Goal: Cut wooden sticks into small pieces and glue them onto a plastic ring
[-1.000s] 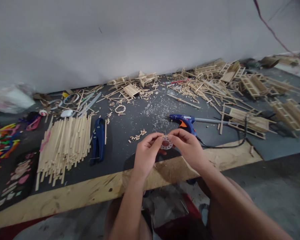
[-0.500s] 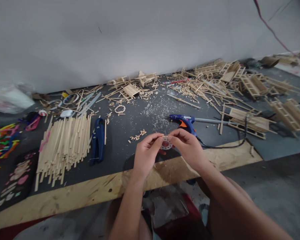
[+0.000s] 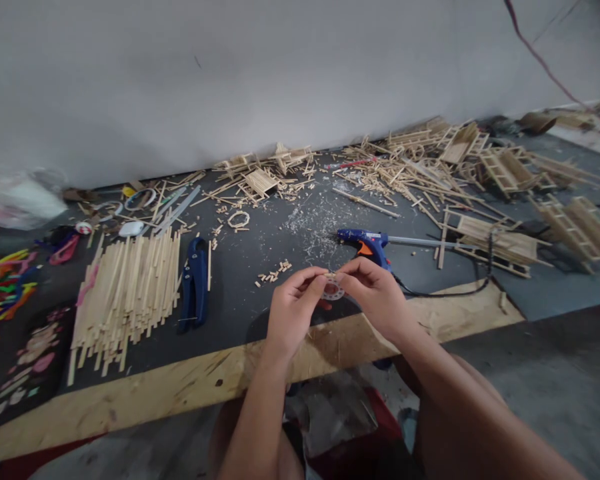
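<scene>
Between both hands, above the table's front edge, is a small pale ring with holes round its rim [image 3: 334,291]. My left hand [image 3: 296,305] pinches its left side with thumb and forefinger. On the other side my right hand [image 3: 375,293] pinches near the ring's top right. A tiny piece of wood [image 3: 330,274] shows between the fingertips at the top of the ring; the fingers partly hide it. Just beyond my right hand lies a blue glue gun [image 3: 367,244] with an orange trigger. Short cut bits of wood [image 3: 274,273] lie beyond my left hand.
Left of my hands lie a blue cutter [image 3: 195,283], a pile of wooden sticks [image 3: 130,300] and a phone [image 3: 33,360]. A small wooden ring [image 3: 239,220] lies farther back. Wooden frames [image 3: 500,243] and loose sticks crowd the right; the glue gun's black cord [image 3: 450,293] curves there.
Both hands keep their pinch on the ring with hardly any movement. The view has shifted very slightly; the things on the table stay where they were.
</scene>
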`<control>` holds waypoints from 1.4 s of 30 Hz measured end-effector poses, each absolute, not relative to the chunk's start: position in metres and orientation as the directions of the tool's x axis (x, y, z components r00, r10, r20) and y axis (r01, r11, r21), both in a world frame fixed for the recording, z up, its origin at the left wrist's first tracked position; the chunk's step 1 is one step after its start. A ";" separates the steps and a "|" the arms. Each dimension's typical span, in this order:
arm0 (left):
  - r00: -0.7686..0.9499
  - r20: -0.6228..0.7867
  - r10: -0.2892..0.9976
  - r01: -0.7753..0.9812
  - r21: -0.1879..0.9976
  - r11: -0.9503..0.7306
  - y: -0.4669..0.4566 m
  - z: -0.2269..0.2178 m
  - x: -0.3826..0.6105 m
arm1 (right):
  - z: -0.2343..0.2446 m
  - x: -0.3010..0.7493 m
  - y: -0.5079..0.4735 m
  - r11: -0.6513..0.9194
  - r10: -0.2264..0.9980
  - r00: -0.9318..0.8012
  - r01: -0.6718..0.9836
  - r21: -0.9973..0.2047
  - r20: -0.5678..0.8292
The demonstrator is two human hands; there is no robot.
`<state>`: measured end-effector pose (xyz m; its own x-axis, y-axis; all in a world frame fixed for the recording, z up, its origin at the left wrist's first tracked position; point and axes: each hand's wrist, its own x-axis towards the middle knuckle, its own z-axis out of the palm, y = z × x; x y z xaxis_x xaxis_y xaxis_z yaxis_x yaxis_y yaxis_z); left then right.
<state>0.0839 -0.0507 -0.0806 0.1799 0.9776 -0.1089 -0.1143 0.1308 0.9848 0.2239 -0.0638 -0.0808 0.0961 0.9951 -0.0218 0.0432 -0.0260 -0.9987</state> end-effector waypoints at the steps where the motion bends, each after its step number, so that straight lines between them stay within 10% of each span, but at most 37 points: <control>1: 0.180 -0.110 0.978 -0.111 0.985 0.131 -0.051 -0.081 0.084 | -0.081 0.224 -0.064 -0.026 0.995 0.095 0.049 -0.998 -0.021; 26: 0.160 -0.136 0.978 -0.245 0.954 0.173 -0.049 -0.080 0.087 | -0.081 0.223 -0.063 -0.057 0.991 0.118 -0.030 -0.998 -0.060; 34: 0.052 -0.145 0.988 -0.256 0.954 0.154 -0.045 -0.078 0.073 | -0.081 0.278 -0.044 0.100 0.867 0.498 -0.110 -0.989 0.032; 42: -0.017 -0.162 0.987 -0.311 0.939 0.148 -0.041 -0.075 0.066 | -0.090 0.337 -0.030 -0.255 0.843 0.472 -0.069 -0.964 -0.257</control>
<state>0.0664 -0.0415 -0.0745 -0.0168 0.9867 -0.1615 -0.3113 0.1484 0.9386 0.3372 -0.0301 -0.0899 0.4718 0.8435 -0.2569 -0.0692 -0.2550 -0.9645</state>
